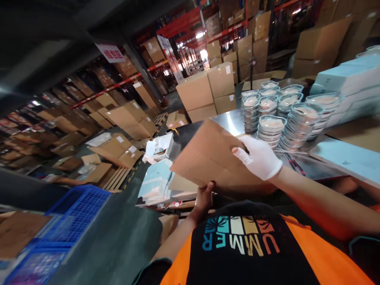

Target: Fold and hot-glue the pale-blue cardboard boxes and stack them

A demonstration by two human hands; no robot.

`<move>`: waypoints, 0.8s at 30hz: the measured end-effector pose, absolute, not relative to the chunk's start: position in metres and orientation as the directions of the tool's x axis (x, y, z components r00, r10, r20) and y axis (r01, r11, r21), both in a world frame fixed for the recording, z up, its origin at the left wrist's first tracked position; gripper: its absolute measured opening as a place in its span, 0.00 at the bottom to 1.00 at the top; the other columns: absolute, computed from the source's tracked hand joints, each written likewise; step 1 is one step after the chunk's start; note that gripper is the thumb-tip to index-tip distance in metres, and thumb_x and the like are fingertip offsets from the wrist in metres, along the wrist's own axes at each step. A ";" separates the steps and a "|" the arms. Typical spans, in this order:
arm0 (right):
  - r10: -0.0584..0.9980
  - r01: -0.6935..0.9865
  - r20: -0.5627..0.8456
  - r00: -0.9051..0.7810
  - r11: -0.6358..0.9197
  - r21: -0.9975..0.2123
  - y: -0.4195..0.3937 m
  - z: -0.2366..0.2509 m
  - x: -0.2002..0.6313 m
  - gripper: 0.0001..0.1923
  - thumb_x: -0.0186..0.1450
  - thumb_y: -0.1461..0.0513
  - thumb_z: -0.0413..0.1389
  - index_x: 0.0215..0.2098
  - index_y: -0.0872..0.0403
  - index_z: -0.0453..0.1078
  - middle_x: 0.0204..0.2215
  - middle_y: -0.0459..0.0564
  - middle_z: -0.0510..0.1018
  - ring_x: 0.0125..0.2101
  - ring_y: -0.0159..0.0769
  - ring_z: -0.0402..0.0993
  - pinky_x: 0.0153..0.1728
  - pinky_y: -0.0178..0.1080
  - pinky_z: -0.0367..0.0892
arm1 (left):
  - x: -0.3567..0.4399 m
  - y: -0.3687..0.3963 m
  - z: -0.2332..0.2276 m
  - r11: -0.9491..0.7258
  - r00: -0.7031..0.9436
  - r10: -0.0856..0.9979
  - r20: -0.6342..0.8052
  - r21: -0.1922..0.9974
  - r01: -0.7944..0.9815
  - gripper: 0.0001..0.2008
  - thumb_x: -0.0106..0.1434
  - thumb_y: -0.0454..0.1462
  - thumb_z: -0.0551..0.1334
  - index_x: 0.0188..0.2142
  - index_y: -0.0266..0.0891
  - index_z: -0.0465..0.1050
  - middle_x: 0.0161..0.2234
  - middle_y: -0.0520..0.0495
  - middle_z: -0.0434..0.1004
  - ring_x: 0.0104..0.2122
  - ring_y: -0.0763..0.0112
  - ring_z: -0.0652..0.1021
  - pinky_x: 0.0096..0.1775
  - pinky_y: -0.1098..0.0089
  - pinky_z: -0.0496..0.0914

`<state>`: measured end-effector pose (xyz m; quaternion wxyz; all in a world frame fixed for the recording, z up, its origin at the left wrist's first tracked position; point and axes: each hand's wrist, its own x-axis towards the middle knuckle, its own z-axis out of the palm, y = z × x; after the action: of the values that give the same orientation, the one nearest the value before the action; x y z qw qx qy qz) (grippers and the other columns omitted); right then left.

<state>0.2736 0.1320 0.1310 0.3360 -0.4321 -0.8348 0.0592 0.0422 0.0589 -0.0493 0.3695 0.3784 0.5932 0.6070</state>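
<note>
A brown cardboard box is tilted in front of my body, its creased panel facing me. Whether it is folded flat or opened out, I cannot tell. My left hand, bare, has its fingers closed on the lower edge. My right hand wears a white glove with a bare thumb tip and grips the right side near the top, thumb on the near face. The far side of the box is hidden. Stacks of clear lidded containers stand on the metal table beyond my right hand, and a red-and-black cutter lies beside my right wrist.
Light-blue boxes are piled at the right, with a flat light-blue box nearer me. Left of the cardboard lie another light-blue box and a white open box. Blue plastic crates stand on the floor at left.
</note>
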 end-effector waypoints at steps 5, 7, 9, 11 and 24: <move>0.624 0.746 0.716 -0.313 0.628 -0.221 0.132 0.122 0.266 0.28 0.81 0.48 0.41 0.34 0.53 0.72 0.27 0.54 0.78 0.28 0.41 0.72 0.32 0.40 0.55 | 0.041 0.050 -0.052 -0.022 -0.476 0.878 0.050 0.998 0.065 0.24 0.54 0.55 0.74 0.36 0.36 0.85 0.42 0.34 0.90 0.49 0.44 0.86 0.57 0.53 0.77; 0.575 0.731 0.764 -0.291 0.649 -0.210 0.134 0.115 0.263 0.29 0.81 0.49 0.40 0.30 0.51 0.70 0.23 0.50 0.74 0.24 0.38 0.67 0.30 0.40 0.54 | 0.041 0.049 -0.053 -0.009 -0.479 0.876 0.056 0.995 0.100 0.23 0.56 0.55 0.72 0.37 0.36 0.85 0.43 0.34 0.90 0.50 0.45 0.86 0.57 0.53 0.77; 0.538 0.712 0.784 -0.308 0.677 -0.185 0.138 0.112 0.261 0.29 0.81 0.51 0.40 0.28 0.51 0.70 0.20 0.49 0.73 0.23 0.37 0.66 0.30 0.39 0.53 | 0.038 0.050 -0.055 0.018 -0.452 0.891 0.047 0.990 0.139 0.22 0.56 0.55 0.72 0.36 0.37 0.85 0.42 0.35 0.90 0.50 0.45 0.86 0.56 0.53 0.78; 0.526 0.724 0.765 -0.371 0.680 -0.117 0.142 0.114 0.261 0.31 0.82 0.51 0.40 0.28 0.52 0.72 0.20 0.49 0.74 0.23 0.36 0.67 0.30 0.39 0.53 | 0.030 0.053 -0.056 0.058 -0.414 0.910 0.025 0.981 0.187 0.21 0.54 0.54 0.75 0.32 0.37 0.85 0.36 0.35 0.89 0.44 0.45 0.87 0.51 0.51 0.80; 0.554 0.562 0.101 -0.826 0.803 0.196 0.097 0.115 0.243 0.31 0.83 0.51 0.43 0.39 0.60 0.82 0.32 0.64 0.85 0.36 0.46 0.83 0.30 0.41 0.50 | 0.017 0.024 0.080 -0.448 0.439 0.647 0.623 -0.155 0.880 0.15 0.76 0.43 0.66 0.57 0.39 0.79 0.45 0.39 0.87 0.47 0.56 0.84 0.51 0.60 0.73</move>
<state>0.2431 0.0967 0.1148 0.0192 -0.2939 -0.9494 -0.1091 0.0168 0.0241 0.0802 -0.2368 0.8145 0.4688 0.2464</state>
